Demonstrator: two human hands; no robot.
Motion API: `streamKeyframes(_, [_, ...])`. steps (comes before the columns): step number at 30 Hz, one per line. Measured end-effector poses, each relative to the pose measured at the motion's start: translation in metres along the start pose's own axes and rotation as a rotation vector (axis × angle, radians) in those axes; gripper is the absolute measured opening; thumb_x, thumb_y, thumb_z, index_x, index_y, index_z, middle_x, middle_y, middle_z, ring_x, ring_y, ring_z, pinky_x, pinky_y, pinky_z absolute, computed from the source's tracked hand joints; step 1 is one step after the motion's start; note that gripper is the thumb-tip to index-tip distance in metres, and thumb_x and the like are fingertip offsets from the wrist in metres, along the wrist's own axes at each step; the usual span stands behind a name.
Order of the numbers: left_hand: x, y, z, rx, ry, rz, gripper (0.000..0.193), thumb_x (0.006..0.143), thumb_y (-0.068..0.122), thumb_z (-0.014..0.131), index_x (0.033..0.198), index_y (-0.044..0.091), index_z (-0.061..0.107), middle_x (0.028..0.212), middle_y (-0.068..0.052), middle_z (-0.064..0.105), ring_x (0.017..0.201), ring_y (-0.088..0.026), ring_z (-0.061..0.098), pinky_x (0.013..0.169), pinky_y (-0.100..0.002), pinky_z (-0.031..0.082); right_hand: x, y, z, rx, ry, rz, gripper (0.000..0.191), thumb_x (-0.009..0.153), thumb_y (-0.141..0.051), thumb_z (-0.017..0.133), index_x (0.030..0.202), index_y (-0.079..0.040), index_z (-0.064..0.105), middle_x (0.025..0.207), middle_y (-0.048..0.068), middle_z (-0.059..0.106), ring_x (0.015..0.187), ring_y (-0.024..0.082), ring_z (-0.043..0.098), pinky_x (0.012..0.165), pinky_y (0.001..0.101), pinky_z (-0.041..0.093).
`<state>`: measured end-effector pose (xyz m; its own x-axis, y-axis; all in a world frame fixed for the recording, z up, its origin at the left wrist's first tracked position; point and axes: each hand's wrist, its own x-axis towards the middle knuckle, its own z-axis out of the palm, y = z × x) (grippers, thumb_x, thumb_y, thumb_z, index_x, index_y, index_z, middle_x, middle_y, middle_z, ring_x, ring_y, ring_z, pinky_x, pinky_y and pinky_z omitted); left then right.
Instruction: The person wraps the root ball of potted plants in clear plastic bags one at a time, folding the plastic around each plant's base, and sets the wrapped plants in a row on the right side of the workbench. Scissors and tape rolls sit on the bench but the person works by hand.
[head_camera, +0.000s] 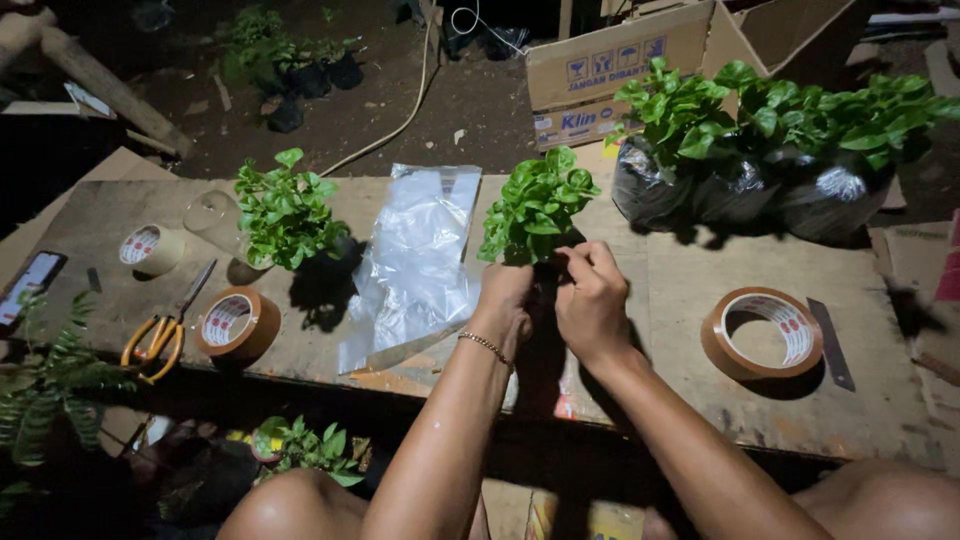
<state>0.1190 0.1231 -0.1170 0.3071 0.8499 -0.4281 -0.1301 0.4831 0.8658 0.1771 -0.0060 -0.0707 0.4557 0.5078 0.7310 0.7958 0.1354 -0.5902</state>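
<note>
While the leafy seedling (537, 205) stands gripped over the middle of the wooden worktable (690, 300), I read this as the handling stage: both hands are working at the dark base of the plant, where the stem meets what looks like a black bag, though that part sits in shadow and I cannot make it out clearly. My left hand (503, 300) is wrapped around the base from the near side, closed on it, and my right hand (590, 300) is closed beside it, fingertips pinched at the top of the base just under the leaves. The plant's long axis runs upright, leaning slightly away from me, crown pointing up and toward the far edge, root end down between my palms. In my judgement the next move calls for a steady hold by one hand so the other can come free without tipping the crown. A clear plastic sheet (420, 260) lies just left of the plant, a second seedling (285, 215) stands further left, and a roll of brown tape (765, 335) rests well apart to the right. Another brown tape roll (235, 322) and orange-handled scissors (160, 330) lie at the left end, and a row of bagged seedlings (770, 150) lines the far right.
</note>
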Motion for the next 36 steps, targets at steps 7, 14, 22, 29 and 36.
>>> streamKeyframes(7, [-0.047, 0.028, -0.006, -0.313, -0.234, -0.168, 0.027, 0.079, 0.018, 0.08, 0.102, 0.005, 0.073, 0.086, -0.006, 0.074, 0.071, -0.017, 0.069, 0.059, -0.029, 0.056, 0.01, 0.008, 0.002, -0.102, -0.169, 0.075, 0.02, 0.066, 0.011, 0.064, 0.085, 0.007, 0.06, 0.092, 0.028, 0.061, 0.089, 0.049, 0.059, 0.081, 0.0533, 0.049])
streamKeyframes(14, [-0.053, 0.029, 0.003, -0.256, -0.073, -0.084, 0.035, 0.078, 0.017, 0.082, 0.107, -0.001, 0.074, 0.092, -0.006, 0.076, 0.074, -0.017, 0.07, 0.063, -0.031, 0.056, 0.003, 0.002, -0.005, 0.001, -0.095, 0.07, 0.016, 0.071, 0.005, 0.065, 0.087, 0.006, 0.061, 0.085, 0.025, 0.063, 0.087, 0.046, 0.06, 0.076, 0.0519, 0.049])
streamKeyframes(22, [-0.056, 0.026, -0.001, -0.414, -0.13, -0.134, 0.029, 0.084, 0.021, 0.076, 0.104, 0.001, 0.071, 0.09, -0.007, 0.073, 0.073, -0.018, 0.069, 0.063, -0.033, 0.056, -0.001, 0.015, 0.009, -0.115, -0.23, 0.13, 0.014, 0.07, 0.006, 0.059, 0.083, 0.004, 0.062, 0.086, 0.026, 0.063, 0.086, 0.049, 0.059, 0.081, 0.0548, 0.048])
streamKeyframes(29, [-0.085, 0.024, -0.02, 0.441, 0.048, 0.496, 0.018, 0.086, 0.009, 0.07, 0.098, -0.004, 0.074, 0.083, -0.016, 0.077, 0.073, -0.028, 0.072, 0.065, -0.041, 0.054, 0.008, 0.028, 0.013, 0.15, -0.264, 0.31, 0.033, 0.067, 0.008, 0.05, 0.093, 0.001, 0.069, 0.099, 0.024, 0.068, 0.099, 0.044, 0.062, 0.086, 0.0485, 0.05])
streamKeyframes(36, [-0.106, 0.028, -0.016, 0.637, 0.119, 1.087, 0.021, 0.083, 0.003, 0.069, 0.103, -0.003, 0.069, 0.098, -0.022, 0.071, 0.089, -0.04, 0.07, 0.076, -0.044, 0.054, 0.016, 0.037, 0.01, -0.005, -0.361, 0.302, 0.023, 0.068, 0.008, 0.055, 0.088, 0.004, 0.066, 0.098, 0.026, 0.067, 0.101, 0.046, 0.062, 0.086, 0.0487, 0.051])
